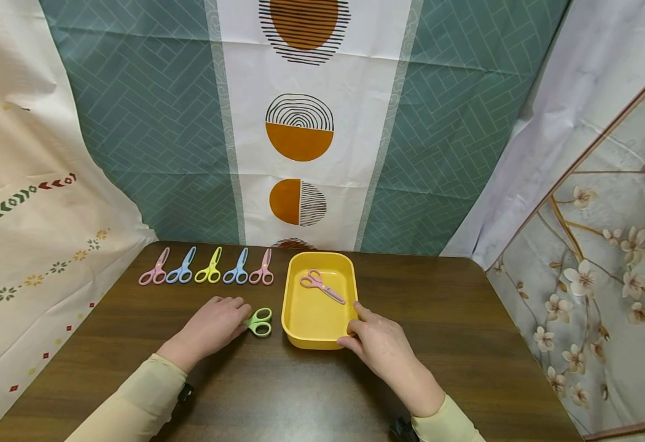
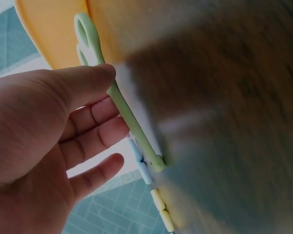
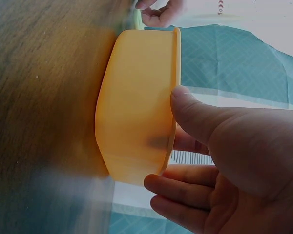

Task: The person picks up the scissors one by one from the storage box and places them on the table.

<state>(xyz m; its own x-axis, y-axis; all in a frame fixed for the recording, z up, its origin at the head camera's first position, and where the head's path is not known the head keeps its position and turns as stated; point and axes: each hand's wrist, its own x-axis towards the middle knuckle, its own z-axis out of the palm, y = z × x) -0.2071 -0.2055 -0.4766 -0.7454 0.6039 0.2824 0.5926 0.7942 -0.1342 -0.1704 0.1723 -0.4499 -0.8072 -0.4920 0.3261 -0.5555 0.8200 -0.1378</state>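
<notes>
In the head view my left hand (image 1: 214, 325) is left of the yellow tray (image 1: 306, 322), holding light green scissors (image 1: 253, 321) with their handle loops toward the tray. The left wrist view shows thumb and fingers pinching these scissors (image 2: 131, 122) near the handles, with the blade end pointing away from the loops. My right hand (image 1: 380, 344) grips the tray's near right corner. Seen from the right wrist, the thumb (image 3: 183, 100) lies at the rim and the fingers are curled at the tray's edge. Pink scissors (image 1: 332, 294) lie inside the tray.
Behind my left hand, several scissors lie in a row with blades pointing away: pink (image 1: 160, 268), blue (image 1: 185, 266), yellow (image 1: 211, 266), blue (image 1: 238, 267) and pink (image 1: 264, 266). The dark wooden table (image 1: 438, 307) ends at a patterned curtain (image 1: 438, 153).
</notes>
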